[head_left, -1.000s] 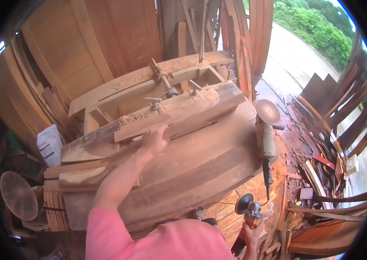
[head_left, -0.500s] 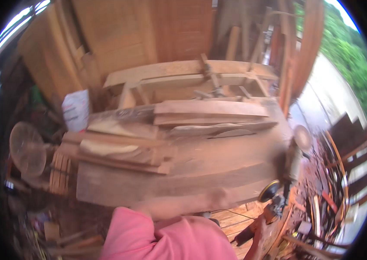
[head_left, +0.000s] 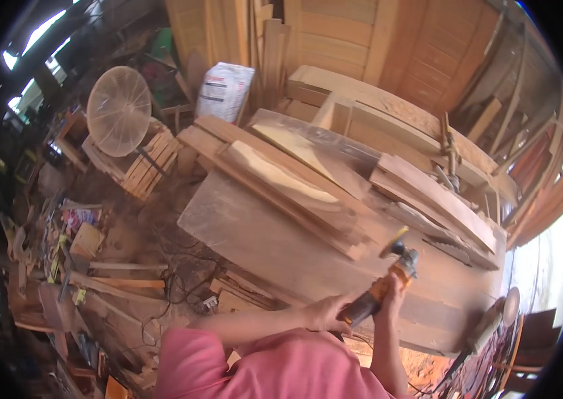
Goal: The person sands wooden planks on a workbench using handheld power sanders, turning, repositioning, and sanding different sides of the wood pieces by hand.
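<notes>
An orange and black angle grinder (head_left: pixel 376 292) with a round pad at its head is held over the front edge of the wooden bench (head_left: pixel 255 226). My right hand (head_left: pixel 393 292) is wrapped round its front part near the metal head. Around the rear end of the body, my left hand (head_left: pixel 329 314) has its fingers closed. Beyond the grinder, long boards (head_left: pixel 281 193) with a pale strip lie at the bench's left part. Stacked planks (head_left: pixel 434 199) and a rough-edged piece lie farther right.
Behind the bench stands a wooden frame (head_left: pixel 388 106) with a clamp (head_left: pixel 449 149). A white sack (head_left: pixel 225 92) and a round fan (head_left: pixel 120 111) are at the back left. Another grinder (head_left: pixel 491 326) lies at the bench's right end. Cables and scraps cover the left floor.
The view has swung left. My left hand has come back from the boards to the grinder's rear, and my right hand has lifted the grinder from beside the bench to over its edge.
</notes>
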Demonstrator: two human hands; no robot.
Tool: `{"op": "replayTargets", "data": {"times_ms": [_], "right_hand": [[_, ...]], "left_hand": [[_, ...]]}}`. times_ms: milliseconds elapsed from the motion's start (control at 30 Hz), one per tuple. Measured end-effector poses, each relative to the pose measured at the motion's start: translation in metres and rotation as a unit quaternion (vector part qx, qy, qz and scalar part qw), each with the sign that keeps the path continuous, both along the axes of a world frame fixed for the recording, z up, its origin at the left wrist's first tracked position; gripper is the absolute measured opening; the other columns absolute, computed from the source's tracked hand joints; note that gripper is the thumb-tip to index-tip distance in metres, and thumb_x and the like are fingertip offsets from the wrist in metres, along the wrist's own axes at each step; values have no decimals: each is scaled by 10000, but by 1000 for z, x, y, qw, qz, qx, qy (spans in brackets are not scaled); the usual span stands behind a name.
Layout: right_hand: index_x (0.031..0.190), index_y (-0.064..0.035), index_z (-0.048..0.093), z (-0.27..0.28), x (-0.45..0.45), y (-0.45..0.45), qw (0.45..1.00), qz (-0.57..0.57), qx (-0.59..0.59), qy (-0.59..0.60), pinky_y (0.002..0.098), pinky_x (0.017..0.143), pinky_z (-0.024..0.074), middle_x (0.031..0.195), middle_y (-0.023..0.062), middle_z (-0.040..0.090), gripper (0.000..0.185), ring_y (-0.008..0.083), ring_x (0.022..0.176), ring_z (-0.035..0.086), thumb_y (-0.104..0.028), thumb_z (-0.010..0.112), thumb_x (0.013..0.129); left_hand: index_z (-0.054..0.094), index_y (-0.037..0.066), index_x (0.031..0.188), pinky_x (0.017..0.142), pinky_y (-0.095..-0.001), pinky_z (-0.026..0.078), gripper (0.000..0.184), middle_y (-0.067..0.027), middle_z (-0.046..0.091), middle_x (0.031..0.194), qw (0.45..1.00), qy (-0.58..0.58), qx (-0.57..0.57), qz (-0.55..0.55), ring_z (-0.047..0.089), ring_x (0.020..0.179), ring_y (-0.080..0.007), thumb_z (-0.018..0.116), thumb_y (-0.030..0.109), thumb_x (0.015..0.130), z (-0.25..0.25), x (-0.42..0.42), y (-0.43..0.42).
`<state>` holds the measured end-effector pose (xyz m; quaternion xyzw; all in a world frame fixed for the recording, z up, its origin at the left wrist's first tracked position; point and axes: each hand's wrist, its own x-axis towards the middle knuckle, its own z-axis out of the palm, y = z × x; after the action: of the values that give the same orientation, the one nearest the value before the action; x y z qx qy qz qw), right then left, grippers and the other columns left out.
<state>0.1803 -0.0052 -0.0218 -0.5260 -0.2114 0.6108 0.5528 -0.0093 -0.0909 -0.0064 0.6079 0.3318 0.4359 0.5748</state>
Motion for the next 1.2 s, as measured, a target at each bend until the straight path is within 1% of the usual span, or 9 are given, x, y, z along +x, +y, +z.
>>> {"op": "replayTargets", "data": {"times_ms": [67,167,333,533,733,800,900,1000,1200], "right_hand": [[1231,-92,508,4,-66,-2,997,75,2,-15,377,664,585,915,86,630,340,213,784,657,-276,670,996],[1287,-59,538,-22,-126,11,967,252,13,-39,376,747,584,1065,104,650,444,211,906,669,-359,688,995],[1450,0,491,-25,-142,80,720,304,219,-584,481,1072,462,1439,244,517,752,374,1340,496,-402,773,880],[1584,-48,276,-43,-162,144,527,392,226,-720,525,1187,339,1532,231,416,1100,448,1456,340,-423,863,733],[1492,-89,416,-30,-154,122,565,421,162,-691,555,1056,469,1380,253,538,932,439,1326,489,-347,852,710],[1484,-69,448,10,-133,91,622,478,101,-612,532,1038,486,1370,269,561,937,432,1298,527,-393,857,705],[1470,-9,493,-4,-56,39,724,563,-4,-399,471,1024,500,1379,256,593,928,383,1272,572,-467,849,745],[1496,48,455,-11,44,-19,801,568,-142,-128,382,1057,464,1380,188,586,976,277,1260,555,-488,842,778],[1484,85,444,-18,208,-83,806,537,-248,-14,361,1037,488,1384,208,584,980,259,1232,587,-461,852,780]], "left_hand": [[553,8,1408,880,-293,555,688,-125,661,1266,945,-177,-263,85,677,1053,-170,833,330,869,-19,-23,-3],[619,30,1190,641,-285,512,431,-8,649,881,944,-106,-277,146,605,733,-86,811,237,864,-26,-80,-4],[582,29,1146,495,-283,511,457,-31,628,872,885,53,-291,359,615,654,-109,832,230,821,-44,-176,-41],[481,-38,1154,619,-386,562,582,-144,600,965,722,241,-309,570,647,751,-249,822,225,763,-79,-243,-53],[312,-46,1436,408,-392,478,827,-230,610,961,658,266,-326,625,612,485,-263,795,140,791,-101,-273,-19],[367,-59,1391,545,-426,556,766,-230,618,1027,603,419,-132,666,682,653,-330,801,130,788,-192,-317,-25],[352,-102,1411,783,-488,573,824,-261,592,1168,644,323,-319,616,688,931,-388,828,202,810,-100,-276,0],[332,-100,1443,893,-520,546,881,-280,560,1252,653,330,-302,612,660,1061,-406,842,268,826,-141,-305,-6],[355,-65,1489,1110,-530,408,836,-306,466,1426,559,540,-156,609,465,1366,-412,784,346,901,-95,-248,17]]}}
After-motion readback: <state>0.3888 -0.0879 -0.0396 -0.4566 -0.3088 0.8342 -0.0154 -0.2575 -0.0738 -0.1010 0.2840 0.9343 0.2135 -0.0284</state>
